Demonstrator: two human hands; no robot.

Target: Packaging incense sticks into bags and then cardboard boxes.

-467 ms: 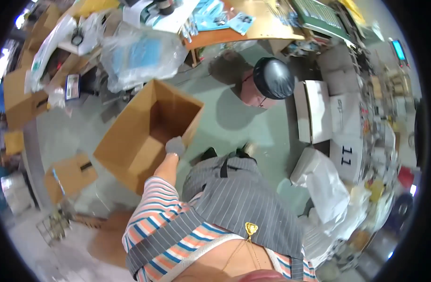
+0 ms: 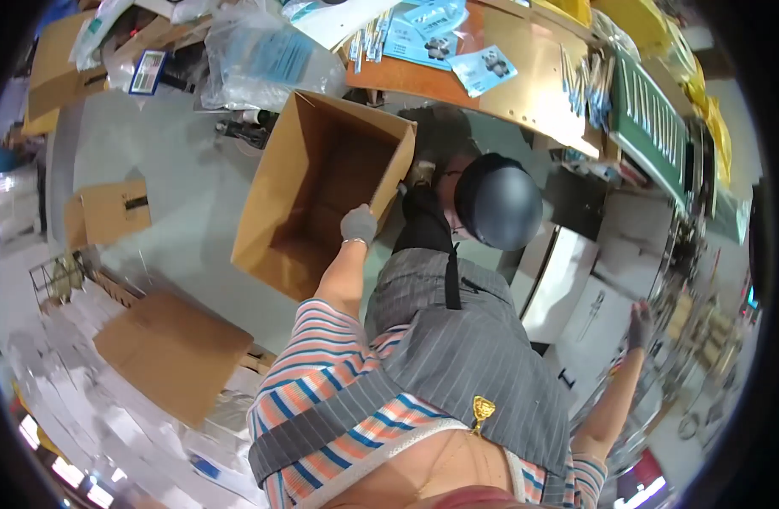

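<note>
In the middle of the frame the left hand [image 2: 358, 224], in a grey glove, is closed on the right-hand rim of an open cardboard box [image 2: 317, 191]. The box stands on the pale floor [image 2: 173, 161] in the upper middle of the frame, its mouth facing up, its inside bare brown card. The box's upper right corner lies just beside the edge of a wooden counter [image 2: 525, 81] at the top of the frame, which carries blue printed leaflets [image 2: 432, 30]. The right hand [image 2: 639, 325], also gloved, is stretched out at the right edge, well apart from the box, near white cartons [image 2: 576, 314]; blur there hides whether its fingers are spread or curled, so I cannot tell. A flat piece of cardboard [image 2: 173, 352] lies at lower left, and a small closed box [image 2: 109, 214] sits at the left. Clear plastic bags [image 2: 262, 64] are piled at upper left.
</note>
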